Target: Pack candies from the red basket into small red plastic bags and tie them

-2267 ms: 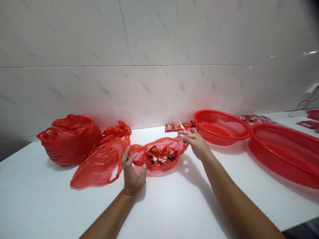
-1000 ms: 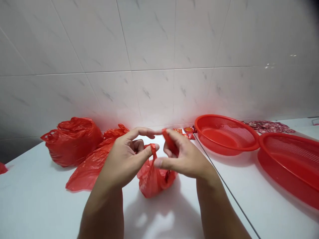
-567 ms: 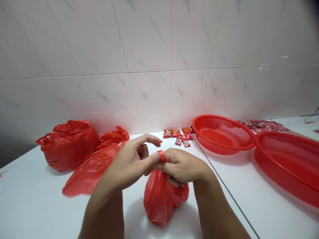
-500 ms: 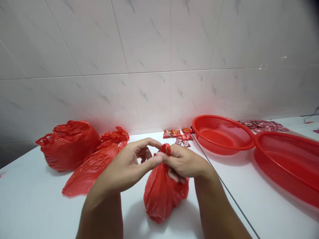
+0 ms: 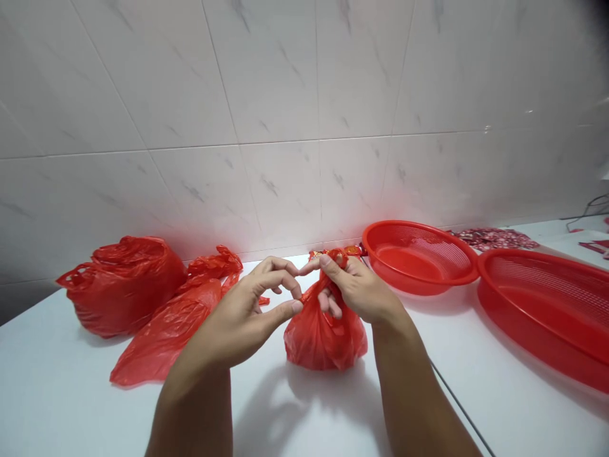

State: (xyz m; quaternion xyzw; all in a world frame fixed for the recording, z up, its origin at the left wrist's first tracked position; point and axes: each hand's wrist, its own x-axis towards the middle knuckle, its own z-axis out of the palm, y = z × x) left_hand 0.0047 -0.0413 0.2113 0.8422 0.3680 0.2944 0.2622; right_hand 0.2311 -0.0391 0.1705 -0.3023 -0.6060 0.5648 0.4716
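A filled red plastic bag point(image 5: 326, 346) is upright in front of me, its neck bunched together at the top. My right hand point(image 5: 354, 285) is closed around the twisted handles, index finger reaching left and other fingers tucked against the neck. On the bag's left side, my left hand point(image 5: 271, 298) pinches a bit of the red plastic between thumb and fingertips. A short red end pokes out behind its fingers. What is inside the bag is hidden, and whether its base touches the table I cannot tell.
Left on the white table point(image 5: 57, 393) are a bulky red bag point(image 5: 128, 285) and a flat red bag point(image 5: 176, 330). Small snack packets point(image 5: 352, 250) lie by the wall, partly hidden. To the right are a round red basket point(image 5: 423, 279) and a larger red basket point(image 5: 547, 317).
The bag has swung from tilted to upright, its base farther from me. My left hand's fingers have closed onto the plastic. My right index finger now stretches left; the view has shifted slightly.
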